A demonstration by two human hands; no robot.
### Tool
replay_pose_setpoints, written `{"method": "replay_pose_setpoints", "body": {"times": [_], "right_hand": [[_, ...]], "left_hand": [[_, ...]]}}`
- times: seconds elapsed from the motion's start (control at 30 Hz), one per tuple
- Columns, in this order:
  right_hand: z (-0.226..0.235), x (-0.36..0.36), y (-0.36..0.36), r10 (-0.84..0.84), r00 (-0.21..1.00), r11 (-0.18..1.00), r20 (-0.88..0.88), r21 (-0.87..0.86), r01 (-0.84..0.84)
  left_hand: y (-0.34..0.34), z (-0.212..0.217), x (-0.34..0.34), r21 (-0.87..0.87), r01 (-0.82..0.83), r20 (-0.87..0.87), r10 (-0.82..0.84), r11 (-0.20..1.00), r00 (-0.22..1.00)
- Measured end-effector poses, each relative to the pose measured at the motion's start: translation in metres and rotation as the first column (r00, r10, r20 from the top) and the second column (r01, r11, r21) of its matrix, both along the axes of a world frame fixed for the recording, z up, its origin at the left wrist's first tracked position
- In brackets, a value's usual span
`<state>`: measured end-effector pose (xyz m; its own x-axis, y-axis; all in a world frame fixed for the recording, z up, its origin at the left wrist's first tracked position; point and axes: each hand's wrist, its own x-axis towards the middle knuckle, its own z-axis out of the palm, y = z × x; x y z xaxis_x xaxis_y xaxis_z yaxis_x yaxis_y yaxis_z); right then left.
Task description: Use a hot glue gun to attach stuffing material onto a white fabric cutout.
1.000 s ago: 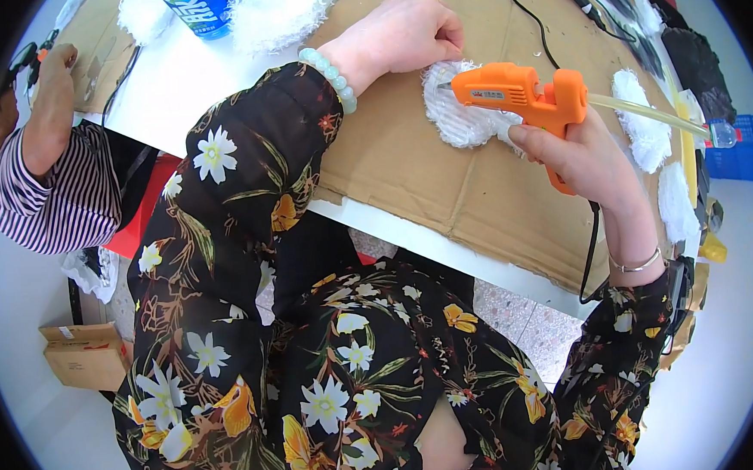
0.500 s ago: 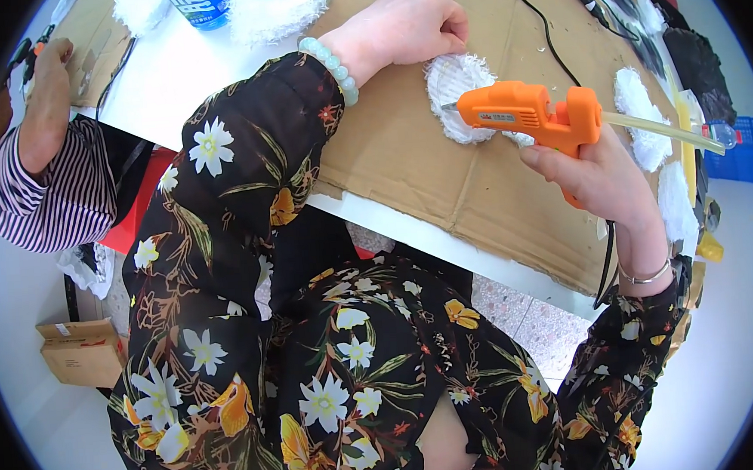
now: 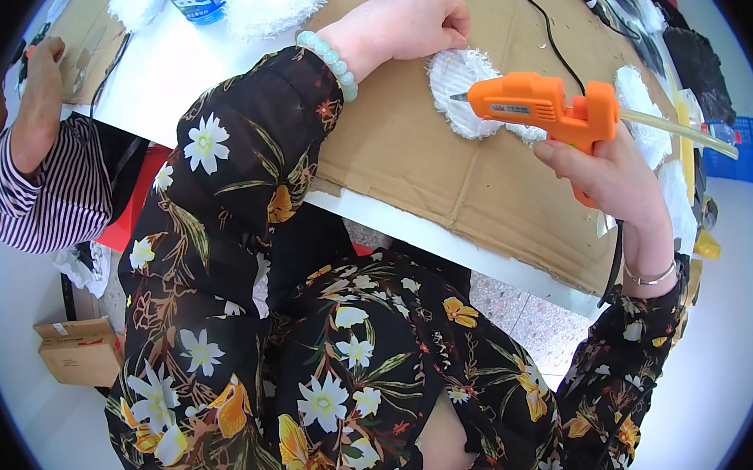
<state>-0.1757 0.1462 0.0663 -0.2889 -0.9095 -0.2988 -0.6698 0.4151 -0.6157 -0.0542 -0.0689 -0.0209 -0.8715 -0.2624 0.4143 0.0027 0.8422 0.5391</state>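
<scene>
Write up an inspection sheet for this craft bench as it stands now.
Surface: white table with a creased sheet of brown cardboard laid over it.
Job's things: orange glue gun, nozzle pointing at a white fluffy round piece on the cardboard.
Clutter: more white fluffy pieces at the far edge, a blue-labelled bottle.
Hands: left hand resting on the fluffy piece's edge; right hand gripping the gun's handle.
Cables: black cord running across the cardboard.
Surroundings: a person in a striped sleeve to the left, a small cardboard box on the floor.
</scene>
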Motion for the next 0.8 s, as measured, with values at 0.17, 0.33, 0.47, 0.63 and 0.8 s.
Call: {"method": "replay_pose_setpoints", "body": {"times": [0.17,0.33,0.47,0.63,0.8], "right_hand": [[-0.006,-0.004,-0.004,0.051,0.998,0.999,-0.024,0.008,-0.051],[-0.008,-0.005,0.000,0.058,0.998,0.998,-0.014,-0.003,-0.058],[-0.006,0.000,-0.001,0.017,1.000,1.000,0.021,0.014,-0.017],[-0.013,-0.015,0.004,-0.046,0.998,0.997,0.053,0.059,0.043],[-0.007,-0.016,0.004,-0.019,0.987,1.000,0.159,0.013,0.018]], "left_hand": [[0.000,-0.002,-0.001,-0.009,-0.002,-0.010,0.002,1.000,1.000],[-0.001,0.000,-0.001,-0.011,0.006,-0.001,-0.006,1.000,1.000],[0.000,0.001,0.006,0.017,-0.008,0.006,0.008,1.000,1.000],[0.025,0.035,0.030,0.051,-0.203,0.004,0.203,0.978,0.979],[0.062,0.009,0.069,-0.308,-0.155,-0.245,0.079,0.939,0.966]]}}
